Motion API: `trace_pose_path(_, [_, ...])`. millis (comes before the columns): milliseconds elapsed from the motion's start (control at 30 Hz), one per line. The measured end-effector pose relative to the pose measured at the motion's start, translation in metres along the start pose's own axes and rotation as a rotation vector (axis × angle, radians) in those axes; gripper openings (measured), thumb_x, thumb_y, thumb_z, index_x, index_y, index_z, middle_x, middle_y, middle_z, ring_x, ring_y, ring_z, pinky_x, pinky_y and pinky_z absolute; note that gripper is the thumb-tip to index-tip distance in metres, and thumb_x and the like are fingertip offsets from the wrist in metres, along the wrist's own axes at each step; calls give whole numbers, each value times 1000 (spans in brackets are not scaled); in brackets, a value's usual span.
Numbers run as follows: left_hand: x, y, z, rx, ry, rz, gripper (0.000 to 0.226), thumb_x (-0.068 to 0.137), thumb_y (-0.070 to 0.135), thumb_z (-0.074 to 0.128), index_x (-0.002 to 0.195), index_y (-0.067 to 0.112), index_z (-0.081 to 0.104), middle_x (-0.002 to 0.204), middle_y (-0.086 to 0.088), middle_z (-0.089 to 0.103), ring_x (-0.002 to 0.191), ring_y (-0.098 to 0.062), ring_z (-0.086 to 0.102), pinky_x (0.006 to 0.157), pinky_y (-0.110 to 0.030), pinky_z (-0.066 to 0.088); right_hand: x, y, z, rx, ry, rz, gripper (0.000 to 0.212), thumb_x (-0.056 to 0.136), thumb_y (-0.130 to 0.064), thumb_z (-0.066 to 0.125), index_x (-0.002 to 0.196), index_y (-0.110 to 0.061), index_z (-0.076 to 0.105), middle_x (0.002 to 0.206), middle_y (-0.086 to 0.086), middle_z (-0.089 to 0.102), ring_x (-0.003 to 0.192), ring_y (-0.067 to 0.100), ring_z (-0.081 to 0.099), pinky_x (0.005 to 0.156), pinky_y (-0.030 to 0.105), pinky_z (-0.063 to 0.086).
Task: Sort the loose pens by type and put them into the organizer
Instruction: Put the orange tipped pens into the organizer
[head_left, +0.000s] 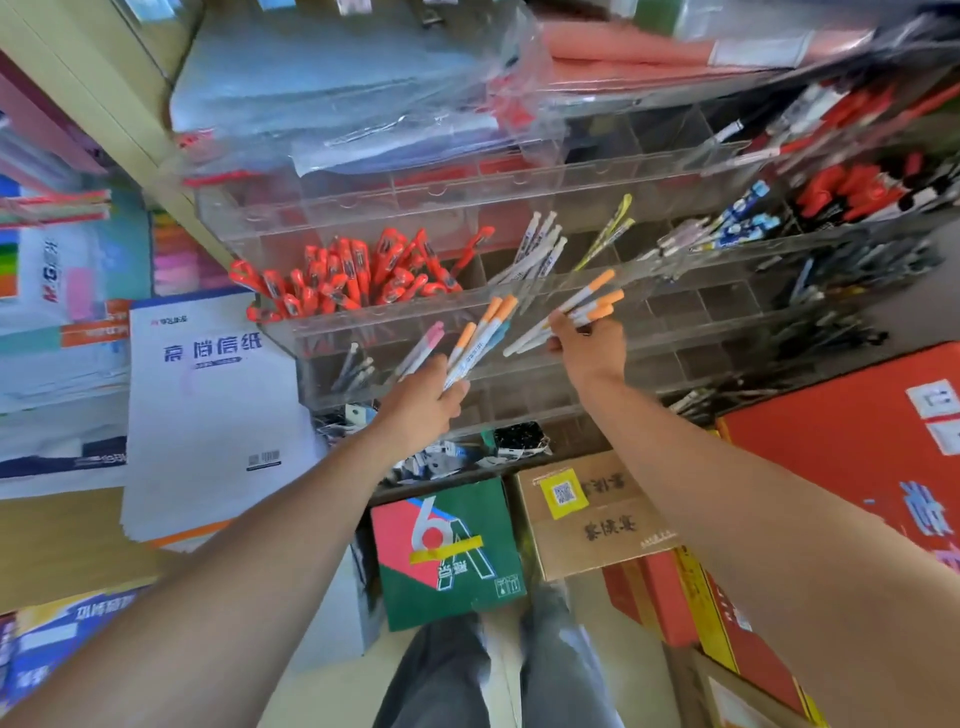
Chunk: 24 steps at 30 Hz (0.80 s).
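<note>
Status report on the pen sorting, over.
Left hand grips mixed pens: pink, orange, teal caps. Right hand grips orange-capped pens. Both in front of clear organizer. Plastic packs overhang its top tier only.

I am holding both bare arms stretched forward and up, the forearms running in from the lower corners of the view and drawing closer together toward the hands. My left hand (421, 400) is showing its back to the camera, fingers curled round a fan of pens (475, 343) that is sticking up and to the right. My right hand (587, 345) is sitting a little higher, near the left but apart from it, thumb and fingers gripping a second bunch of pens (597, 312).
</note>
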<state>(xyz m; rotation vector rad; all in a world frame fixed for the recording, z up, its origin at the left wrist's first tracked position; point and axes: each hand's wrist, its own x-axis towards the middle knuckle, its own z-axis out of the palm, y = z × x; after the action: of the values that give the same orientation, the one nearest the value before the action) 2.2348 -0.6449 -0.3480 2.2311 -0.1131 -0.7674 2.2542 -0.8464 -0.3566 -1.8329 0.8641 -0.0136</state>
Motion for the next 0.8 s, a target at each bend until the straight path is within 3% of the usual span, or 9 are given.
trace_pose_path(200, [4, 8, 11, 10, 41, -64, 35, 100, 30, 43, 127, 7, 38, 85, -8, 64, 70, -24, 63, 68, -48, 57, 21, 14, 5, -65, -184, 56, 32, 90, -28, 64, 63, -15, 53, 73, 10, 65, 81, 30, 67, 81, 44, 55])
trace_pose_path(333, [4, 12, 25, -50, 85, -75, 30, 99, 27, 46, 120, 6, 42, 77, -6, 58, 71, -29, 63, 67, -52, 56, 33, 20, -3, -57, -294, 4, 18, 89, -19, 64, 73, -16, 57, 69, 1, 61, 63, 17, 60, 85, 50, 54])
trace_pose_path(433, [5, 22, 36, -145, 82, -111, 29, 100, 26, 45, 121, 8, 41, 75, -4, 53, 66, -22, 56, 67, -45, 57, 41, 23, -12, -46, -370, -9, 9, 86, -19, 68, 86, -21, 59, 80, 1, 62, 75, 21, 63, 85, 50, 54])
trace_pose_path(533, [4, 40, 46, -293, 79, -141, 20, 101, 19, 43, 120, 15, 35, 70, -4, 44, 55, -13, 44, 50, -24, 43, 41, 20, -27, -17, -272, -63, 30, 80, -27, 74, 97, -22, 50, 87, 2, 54, 82, 23, 58, 75, 36, 53])
trace_pose_path(600, [3, 48, 50, -354, 67, -147, 20, 101, 18, 43, 120, 13, 35, 69, -5, 40, 52, -12, 38, 45, -20, 35, 33, 16, -40, 21, -239, -139, 34, 83, -34, 72, 98, -18, 47, 85, -1, 50, 78, 16, 51, 67, 22, 43])
trace_pose_path(700, [2, 55, 55, -307, 36, -133, 19, 100, 23, 46, 115, 13, 40, 72, -7, 41, 58, -17, 39, 52, -29, 36, 17, 9, -51, 136, -450, -70, 29, 86, -43, 66, 95, -19, 53, 86, -5, 59, 68, 8, 52, 59, 17, 40])
trace_pose_path(800, [2, 66, 58, -264, -1, -96, 7, 99, 23, 48, 101, 18, 43, 66, -1, 41, 54, -14, 38, 53, -29, 35, 8, -2, -54, 196, -744, 20, 21, 89, -33, 64, 91, -13, 59, 73, 0, 56, 49, 8, 39, 43, 18, 29])
